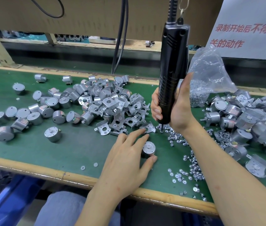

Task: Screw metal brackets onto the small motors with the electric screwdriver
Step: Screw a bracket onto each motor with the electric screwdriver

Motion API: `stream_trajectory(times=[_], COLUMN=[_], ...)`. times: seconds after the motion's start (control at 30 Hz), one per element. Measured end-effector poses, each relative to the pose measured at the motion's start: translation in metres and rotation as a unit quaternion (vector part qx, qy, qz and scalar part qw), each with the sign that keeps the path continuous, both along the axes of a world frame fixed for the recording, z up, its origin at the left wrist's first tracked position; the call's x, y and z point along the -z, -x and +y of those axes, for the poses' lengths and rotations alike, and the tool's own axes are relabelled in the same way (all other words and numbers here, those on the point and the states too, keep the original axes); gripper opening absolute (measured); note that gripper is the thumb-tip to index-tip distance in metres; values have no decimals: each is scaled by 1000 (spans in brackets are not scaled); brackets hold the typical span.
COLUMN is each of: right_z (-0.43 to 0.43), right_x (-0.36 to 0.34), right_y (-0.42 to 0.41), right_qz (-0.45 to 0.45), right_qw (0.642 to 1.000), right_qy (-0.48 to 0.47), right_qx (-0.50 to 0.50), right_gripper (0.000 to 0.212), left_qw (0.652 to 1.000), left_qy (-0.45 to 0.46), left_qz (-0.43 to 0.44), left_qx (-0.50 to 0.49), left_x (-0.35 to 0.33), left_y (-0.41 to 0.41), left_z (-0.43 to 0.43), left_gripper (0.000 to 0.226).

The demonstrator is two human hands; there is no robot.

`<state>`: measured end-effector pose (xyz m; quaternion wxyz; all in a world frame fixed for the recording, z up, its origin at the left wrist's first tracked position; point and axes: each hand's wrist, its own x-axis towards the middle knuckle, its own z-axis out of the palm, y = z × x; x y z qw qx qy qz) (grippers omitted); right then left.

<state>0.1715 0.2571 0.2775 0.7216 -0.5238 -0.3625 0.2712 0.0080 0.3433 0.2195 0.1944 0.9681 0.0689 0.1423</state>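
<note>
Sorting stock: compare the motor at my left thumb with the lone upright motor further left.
The left hand touches the near motor; nothing touches the lone motor. Screws lie close by the near motor; bare mat surrounds the lone motor. Both stand upright, silver, without brackets.

Short plain nails on left hand (pixel 125 162) and right hand (pixel 180 110), 2 bare forearms (pixel 227 162), blue denim trousers (pixel 63 209).

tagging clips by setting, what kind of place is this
Most likely a factory assembly bench: a green work surface heaped with small motors and metal brackets, loose screws scattered about, and an electric screwdriver hung from above, gripped by the right hand.
</note>
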Motion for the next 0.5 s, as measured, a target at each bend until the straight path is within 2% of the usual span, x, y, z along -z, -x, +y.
stream_trajectory(times=[0.5], right_z=[0], right_x=[2], right_y=[-1], right_qz=[0], right_qw=[1000], right_qy=[2], right_qx=[4], right_gripper=[91], left_qw=[1000], left_qy=[11], left_qz=[6], left_qx=[1], left_x=[-2], left_y=[0], left_z=[1], left_gripper=[61])
